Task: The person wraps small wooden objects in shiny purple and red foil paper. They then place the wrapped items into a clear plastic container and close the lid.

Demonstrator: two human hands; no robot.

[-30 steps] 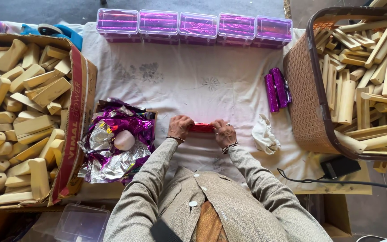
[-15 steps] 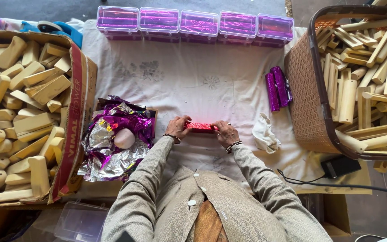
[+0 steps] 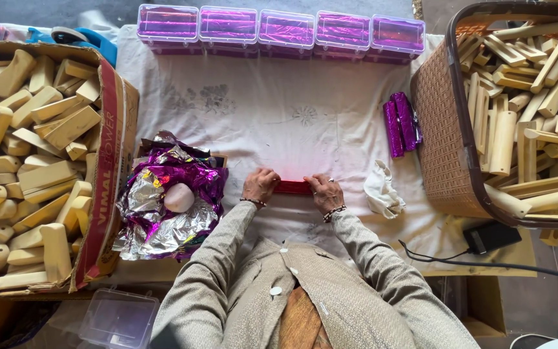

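Right there at the near edge of the bench (image 3: 292, 97), both hands are down on a small red-pink wrapped piece (image 3: 293, 187). The left hand (image 3: 261, 184) clamps one end, fingers curled over it; the right hand (image 3: 323, 192) presses the other end, fingers folded down on the foil. Only the middle strip of the piece shows between them, lying flat on the white embroidered cloth (image 3: 279, 116).

Just left of the left hand sits a heap of crumpled purple and silver foil sheets (image 3: 163, 200), with a pale rounded lump (image 3: 178, 197) resting on top. Further left, a cardboard box (image 3: 108, 161) is packed with pale wooden blocks (image 3: 33, 161).

To the right of the right hand lies a crumpled white rag (image 3: 381, 190). Beyond it, two finished purple-wrapped sticks (image 3: 400, 123) lie side by side, just beside a brown woven basket (image 3: 440, 148) piled with long wooden pieces (image 3: 537, 97).

Along the far edge, five clear plastic cases (image 3: 279, 29) with purple contents stand in a row. A black cable (image 3: 485, 262) runs off the near right corner, and an empty clear case (image 3: 117, 317) sits lower left, below the bench.
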